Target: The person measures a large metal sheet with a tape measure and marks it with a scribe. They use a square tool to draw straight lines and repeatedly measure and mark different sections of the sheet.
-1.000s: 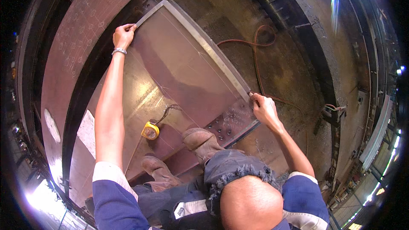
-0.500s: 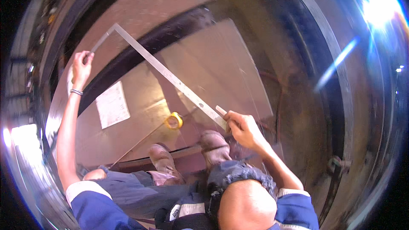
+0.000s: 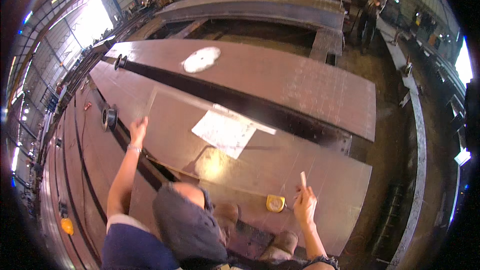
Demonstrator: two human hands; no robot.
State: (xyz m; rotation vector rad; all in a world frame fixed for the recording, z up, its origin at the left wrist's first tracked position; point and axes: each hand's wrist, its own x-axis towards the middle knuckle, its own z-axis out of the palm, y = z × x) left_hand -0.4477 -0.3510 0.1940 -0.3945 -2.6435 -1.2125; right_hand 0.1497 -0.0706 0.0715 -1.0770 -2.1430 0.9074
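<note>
My left hand (image 3: 138, 131) is closed on the short arm of a metal L-shaped square (image 3: 255, 125), which is slightly blurred. Its long arm stretches right across the brown steel plate (image 3: 330, 180), passing over the upper part of a marked white paper sheet (image 3: 222, 134). Upright between the fingers of my right hand (image 3: 305, 206) is a white stick that looks like chalk (image 3: 303, 178). Just left of that hand, a yellow tape measure (image 3: 275, 203) lies on the plate near my boots (image 3: 281, 245).
Beyond a dark gap lies another steel plate (image 3: 320, 90) with a white patch (image 3: 201, 60). Black spools (image 3: 109, 118) sit at the left. Long beams (image 3: 250, 12) run across the back, and another person (image 3: 372, 10) stands at the far right. A long metal strip (image 3: 417, 140) lies along the right.
My view has swung up, showing more of the workshop. My right hand has let go of the square's long arm and keeps the white stick. My left hand still holds the square, now by the paper.
</note>
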